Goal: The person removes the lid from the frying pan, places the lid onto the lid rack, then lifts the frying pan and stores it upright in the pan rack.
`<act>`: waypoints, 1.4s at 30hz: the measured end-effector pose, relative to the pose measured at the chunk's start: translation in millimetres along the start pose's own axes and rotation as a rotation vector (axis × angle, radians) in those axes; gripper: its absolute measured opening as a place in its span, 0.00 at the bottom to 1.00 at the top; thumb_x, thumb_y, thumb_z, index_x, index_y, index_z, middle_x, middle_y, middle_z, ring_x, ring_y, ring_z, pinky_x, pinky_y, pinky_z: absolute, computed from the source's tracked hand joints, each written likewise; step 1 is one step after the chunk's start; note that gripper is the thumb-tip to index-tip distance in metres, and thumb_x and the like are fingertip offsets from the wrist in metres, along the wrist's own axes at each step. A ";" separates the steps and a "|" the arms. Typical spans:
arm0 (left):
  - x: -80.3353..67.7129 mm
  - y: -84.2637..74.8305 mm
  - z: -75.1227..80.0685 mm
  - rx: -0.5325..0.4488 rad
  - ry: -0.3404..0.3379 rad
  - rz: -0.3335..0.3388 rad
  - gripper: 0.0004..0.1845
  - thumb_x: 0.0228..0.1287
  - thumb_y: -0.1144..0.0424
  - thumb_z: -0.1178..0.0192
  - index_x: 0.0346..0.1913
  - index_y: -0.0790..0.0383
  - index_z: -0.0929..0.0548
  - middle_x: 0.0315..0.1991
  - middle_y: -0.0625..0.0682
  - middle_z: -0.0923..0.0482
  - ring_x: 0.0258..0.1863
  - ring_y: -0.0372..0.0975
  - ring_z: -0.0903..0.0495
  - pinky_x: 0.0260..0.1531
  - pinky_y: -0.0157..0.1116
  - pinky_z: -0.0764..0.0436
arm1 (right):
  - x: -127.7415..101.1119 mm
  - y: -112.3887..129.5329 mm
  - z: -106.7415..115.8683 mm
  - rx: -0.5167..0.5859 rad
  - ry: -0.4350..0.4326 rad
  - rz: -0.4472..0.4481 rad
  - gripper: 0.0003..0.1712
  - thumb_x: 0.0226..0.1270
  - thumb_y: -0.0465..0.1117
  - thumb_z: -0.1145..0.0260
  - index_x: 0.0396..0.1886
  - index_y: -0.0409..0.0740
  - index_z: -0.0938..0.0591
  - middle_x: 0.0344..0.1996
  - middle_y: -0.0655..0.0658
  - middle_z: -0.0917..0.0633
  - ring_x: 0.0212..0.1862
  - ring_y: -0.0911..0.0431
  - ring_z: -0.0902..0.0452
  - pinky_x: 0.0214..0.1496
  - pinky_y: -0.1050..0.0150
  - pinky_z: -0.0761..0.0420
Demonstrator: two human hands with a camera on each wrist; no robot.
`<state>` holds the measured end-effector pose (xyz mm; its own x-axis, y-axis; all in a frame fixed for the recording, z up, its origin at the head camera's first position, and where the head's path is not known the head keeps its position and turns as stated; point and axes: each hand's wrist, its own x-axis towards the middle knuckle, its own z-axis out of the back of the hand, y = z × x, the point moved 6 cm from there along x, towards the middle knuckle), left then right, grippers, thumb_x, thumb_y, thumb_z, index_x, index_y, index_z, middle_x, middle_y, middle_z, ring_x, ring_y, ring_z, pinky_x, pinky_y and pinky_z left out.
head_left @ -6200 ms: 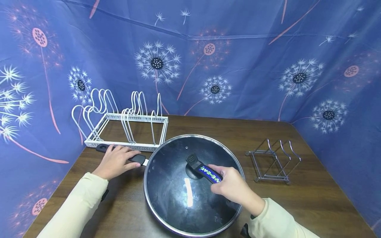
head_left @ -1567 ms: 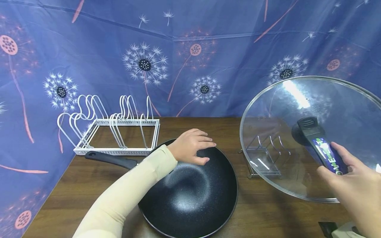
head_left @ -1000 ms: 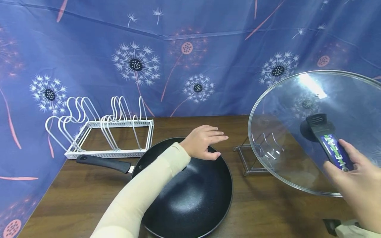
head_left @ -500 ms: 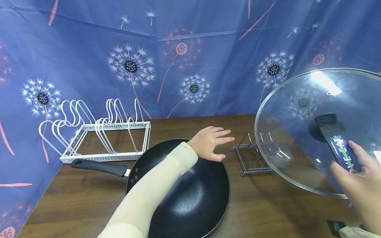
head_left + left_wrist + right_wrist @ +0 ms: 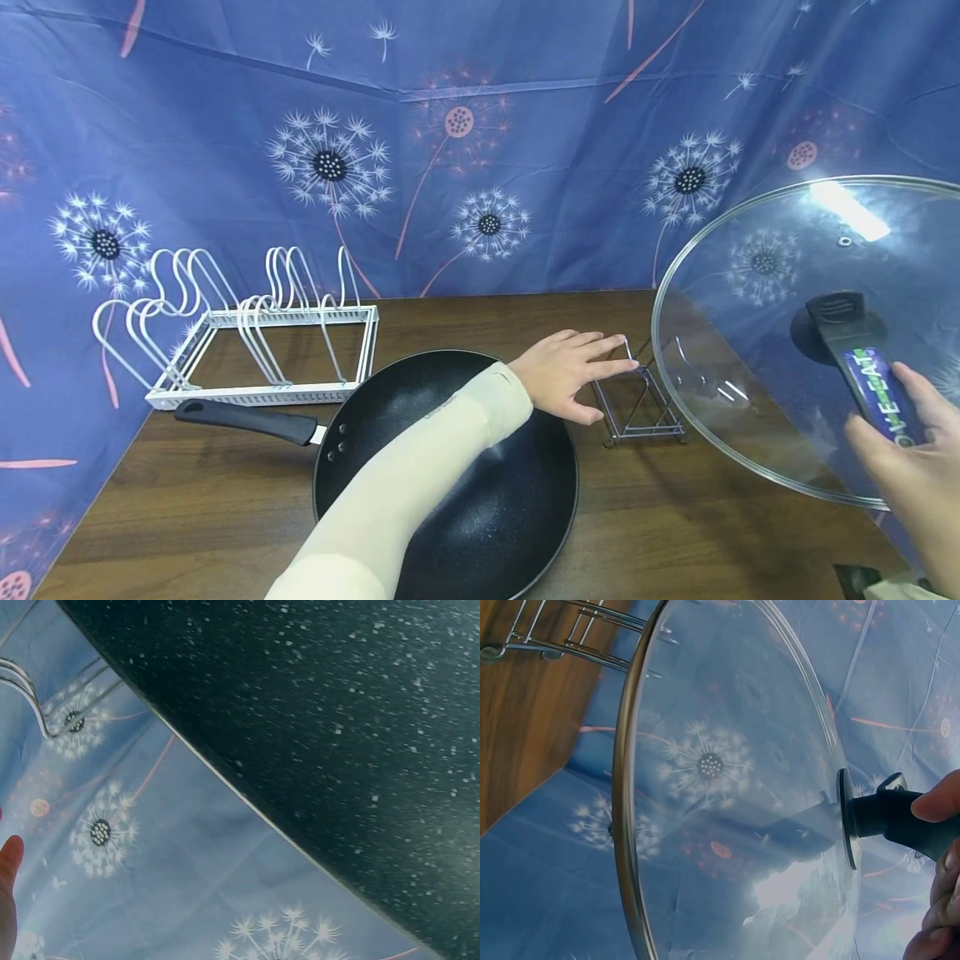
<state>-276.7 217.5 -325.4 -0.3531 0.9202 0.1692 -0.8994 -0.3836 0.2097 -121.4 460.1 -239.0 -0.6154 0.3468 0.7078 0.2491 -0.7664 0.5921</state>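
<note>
My right hand (image 5: 911, 467) grips the black handle of a large glass pot lid (image 5: 738, 333), held up tilted at the right. The right wrist view shows the thumb and fingers around that lid handle (image 5: 900, 817). My left hand (image 5: 570, 373) reaches over the wok with fingers spread, its fingertips right at the small chrome lid rack (image 5: 648, 432). Below the left forearm lies a black wok (image 5: 517, 508), uncovered, its long handle (image 5: 247, 418) pointing left. In the left wrist view the wok's speckled surface (image 5: 337, 735) fills much of the picture.
A white pan rack (image 5: 262, 396) with several upright loops stands at the back left, just behind the wok handle. The wooden table (image 5: 675, 517) ends at a blue dandelion-print cloth (image 5: 570, 125) behind and at the sides.
The lid has come off the wok and moved to the right in my right hand. My left hand left the wok handle, crossed over the wok and has just reached the chrome rack.
</note>
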 end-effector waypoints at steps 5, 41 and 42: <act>10.1 -5.8 -2.4 -0.003 0.048 0.005 0.41 0.61 0.33 0.53 0.76 0.38 0.50 0.76 0.43 0.54 0.73 0.39 0.49 0.68 0.41 0.47 | 2.5 4.2 3.5 -0.037 0.015 0.005 0.34 0.46 0.24 0.44 0.60 0.25 0.28 0.41 0.68 0.25 0.26 0.81 0.36 0.20 0.87 0.37; 45.4 -22.2 -15.5 -0.110 0.238 0.060 0.39 0.65 0.29 0.63 0.76 0.36 0.53 0.76 0.41 0.60 0.74 0.37 0.59 0.70 0.42 0.54 | 11.3 11.3 7.2 -0.288 0.046 0.229 0.34 0.41 0.30 0.41 0.55 0.20 0.27 0.39 0.14 0.25 0.35 0.92 0.50 0.26 0.90 0.45; 45.8 -22.4 -15.7 -0.109 0.239 0.062 0.39 0.65 0.29 0.63 0.76 0.36 0.53 0.76 0.41 0.60 0.74 0.37 0.59 0.70 0.42 0.54 | 11.4 12.0 7.1 -0.299 0.049 0.229 0.34 0.41 0.30 0.41 0.55 0.20 0.27 0.40 0.14 0.25 0.35 0.92 0.50 0.26 0.90 0.45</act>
<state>-276.8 269.5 -337.5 -0.4478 0.8923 -0.0568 -0.8919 -0.4413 0.0991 -120.1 458.7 -221.1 -0.6058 0.1270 0.7854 0.1598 -0.9476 0.2766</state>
